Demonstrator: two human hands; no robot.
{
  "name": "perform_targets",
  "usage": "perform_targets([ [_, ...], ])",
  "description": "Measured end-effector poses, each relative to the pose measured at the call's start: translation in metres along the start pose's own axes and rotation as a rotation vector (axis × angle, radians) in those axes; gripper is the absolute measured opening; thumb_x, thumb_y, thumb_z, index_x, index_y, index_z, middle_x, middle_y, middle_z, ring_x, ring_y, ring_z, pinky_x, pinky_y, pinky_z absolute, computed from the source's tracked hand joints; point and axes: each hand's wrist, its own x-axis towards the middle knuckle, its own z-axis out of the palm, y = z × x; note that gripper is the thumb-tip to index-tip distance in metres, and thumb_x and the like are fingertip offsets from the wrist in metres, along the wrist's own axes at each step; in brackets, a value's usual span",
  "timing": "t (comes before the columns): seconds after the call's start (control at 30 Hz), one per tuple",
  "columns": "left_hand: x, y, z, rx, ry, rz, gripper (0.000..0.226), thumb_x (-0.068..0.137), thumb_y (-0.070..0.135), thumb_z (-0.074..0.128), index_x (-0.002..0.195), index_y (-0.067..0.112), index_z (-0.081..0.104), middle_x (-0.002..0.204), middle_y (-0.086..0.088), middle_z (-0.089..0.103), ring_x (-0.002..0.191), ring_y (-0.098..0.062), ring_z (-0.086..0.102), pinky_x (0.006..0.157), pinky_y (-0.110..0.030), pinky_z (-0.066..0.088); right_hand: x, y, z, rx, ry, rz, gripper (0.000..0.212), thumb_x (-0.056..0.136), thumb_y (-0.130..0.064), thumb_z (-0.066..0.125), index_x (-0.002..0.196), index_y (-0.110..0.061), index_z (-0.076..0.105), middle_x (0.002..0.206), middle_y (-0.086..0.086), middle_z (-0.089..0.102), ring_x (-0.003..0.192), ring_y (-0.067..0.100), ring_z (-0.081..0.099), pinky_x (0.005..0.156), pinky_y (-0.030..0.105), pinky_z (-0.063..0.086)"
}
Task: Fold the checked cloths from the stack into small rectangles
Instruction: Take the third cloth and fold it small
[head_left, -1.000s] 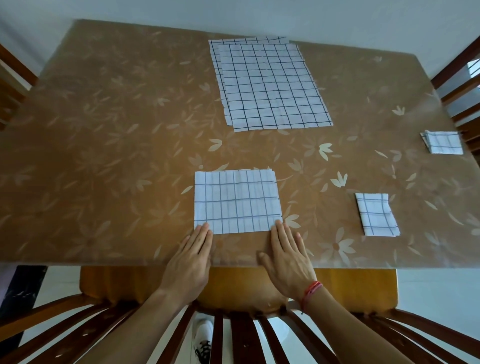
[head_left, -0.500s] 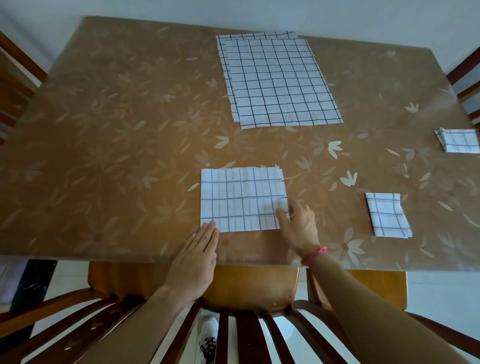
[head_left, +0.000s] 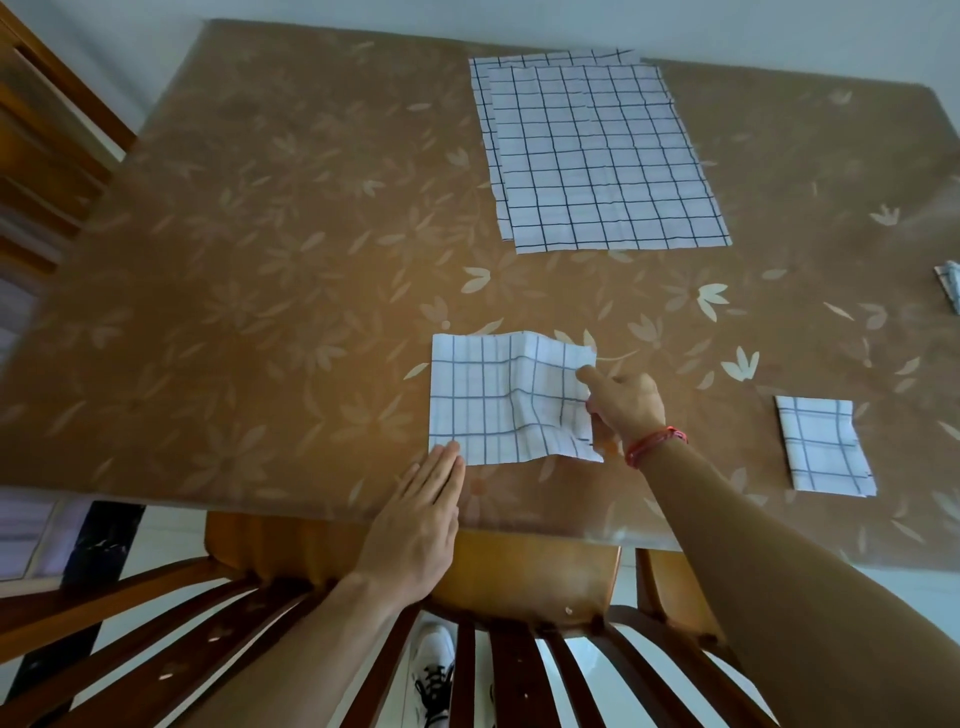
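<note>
Half-folded white checked cloth (head_left: 509, 400) near centre of brown floral surface (head_left: 260, 260). Right hand (head_left: 623, 402) pinching raised right edge; left hand (head_left: 421, 514) flat, pinning near-left corner. Two folded rectangles (head_left: 823, 444) done at right; unfolded stack (head_left: 597, 156) far, pending.

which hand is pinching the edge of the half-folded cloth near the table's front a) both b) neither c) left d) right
d: the right hand pinches the cloth at its wrinkled right edge, while the left hand lies flat with straight fingers, its fingertips just touching the near left corner.
</note>
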Motion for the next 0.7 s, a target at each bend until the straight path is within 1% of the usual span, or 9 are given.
perform_targets([
  [0.1, -0.001, 0.001, -0.002, -0.012, -0.005, 0.001, 0.059, 0.098, 0.030, 0.004, 0.154, 0.013, 0.005, 0.162, 0.000, -0.006, 0.147, -0.010, -0.016, 0.120, -0.032, -0.004, 0.000, -0.003, 0.001, 0.030, -0.032, 0.028, 0.035, 0.076, -0.040, 0.070, 0.071, -0.006, 0.065, 0.072, 0.007, 0.067, 0.072, 0.025, 0.065, 0.072, 0.038, 0.055],
  [0.17, 0.000, 0.001, -0.003, -0.016, -0.007, 0.003, 0.060, 0.097, 0.031, 0.001, 0.154, 0.013, 0.004, 0.162, 0.000, -0.008, 0.147, -0.010, -0.017, 0.122, -0.033, -0.002, 0.001, -0.004, 0.001, 0.029, -0.038, 0.021, 0.028, 0.076, -0.035, 0.073, 0.069, -0.010, 0.064, 0.071, 0.003, 0.065, 0.076, 0.024, 0.065, 0.075, 0.038, 0.056],
  [0.23, 0.001, 0.001, -0.003, -0.017, -0.007, 0.004, 0.060, 0.097, 0.031, 0.001, 0.154, 0.014, 0.003, 0.162, 0.000, -0.009, 0.147, -0.009, -0.017, 0.122, -0.033, 0.000, 0.001, -0.002, 0.001, 0.003, -0.026, 0.004, 0.022, 0.075, -0.029, 0.074, 0.066, -0.011, 0.066, 0.069, 0.003, 0.066, 0.076, 0.025, 0.067, 0.074, 0.038, 0.058],
  [0.37, 0.001, 0.000, -0.003, -0.030, 0.000, 0.000, 0.057, 0.100, 0.029, 0.009, 0.154, 0.013, 0.008, 0.162, 0.000, -0.005, 0.148, -0.010, -0.012, 0.122, -0.036, 0.008, 0.002, 0.003, -0.002, -0.022, -0.004, -0.040, 0.009, 0.075, -0.022, 0.074, 0.068, -0.017, 0.070, 0.073, 0.004, 0.071, 0.073, 0.024, 0.069, 0.071, 0.038, 0.060],
  [0.47, 0.002, -0.003, -0.006, -0.064, 0.014, -0.024, 0.055, 0.101, 0.029, 0.014, 0.154, 0.012, 0.008, 0.162, 0.000, -0.004, 0.148, -0.008, -0.012, 0.122, -0.034, 0.009, 0.001, 0.007, -0.007, -0.003, 0.015, -0.044, 0.009, 0.077, -0.021, 0.074, 0.070, -0.017, 0.070, 0.074, 0.003, 0.071, 0.072, 0.021, 0.068, 0.070, 0.035, 0.058],
  [0.53, 0.004, -0.004, -0.010, -0.076, 0.036, -0.035, 0.057, 0.100, 0.032, 0.010, 0.153, 0.013, 0.009, 0.162, 0.000, -0.002, 0.148, -0.008, -0.009, 0.121, -0.032, 0.008, -0.001, 0.010, -0.010, 0.019, 0.020, -0.042, 0.009, 0.078, -0.020, 0.073, 0.071, -0.015, 0.070, 0.069, 0.003, 0.070, 0.066, 0.020, 0.067, 0.065, 0.033, 0.057],
  [0.57, 0.005, -0.005, -0.012, -0.069, 0.043, -0.035, 0.058, 0.099, 0.034, 0.009, 0.153, 0.013, 0.010, 0.162, 0.000, 0.000, 0.148, -0.009, -0.006, 0.121, -0.032, 0.008, -0.002, 0.012, -0.011, 0.040, 0.020, -0.039, 0.010, 0.079, -0.019, 0.073, 0.072, -0.013, 0.070, 0.063, 0.004, 0.068, 0.060, 0.020, 0.064, 0.060, 0.031, 0.055],
  [0.63, 0.008, -0.006, -0.016, -0.046, 0.058, -0.032, 0.059, 0.099, 0.034, 0.011, 0.153, 0.011, 0.014, 0.161, -0.001, 0.005, 0.149, -0.011, 0.000, 0.120, -0.033, 0.011, -0.006, 0.018, -0.014, 0.106, 0.024, -0.010, 0.012, 0.080, -0.018, 0.072, 0.075, -0.007, 0.070, 0.054, 0.005, 0.062, 0.048, 0.017, 0.058, 0.051, 0.028, 0.048],
  [0.7, 0.011, -0.004, -0.019, -0.028, 0.063, -0.026, 0.060, 0.098, 0.035, 0.011, 0.152, 0.009, 0.016, 0.160, -0.003, 0.007, 0.149, -0.013, 0.003, 0.120, -0.033, 0.011, -0.010, 0.024, -0.016, 0.177, 0.037, 0.026, 0.013, 0.080, -0.018, 0.073, 0.079, -0.006, 0.069, 0.051, 0.005, 0.061, 0.045, 0.016, 0.056, 0.049, 0.026, 0.045],
])
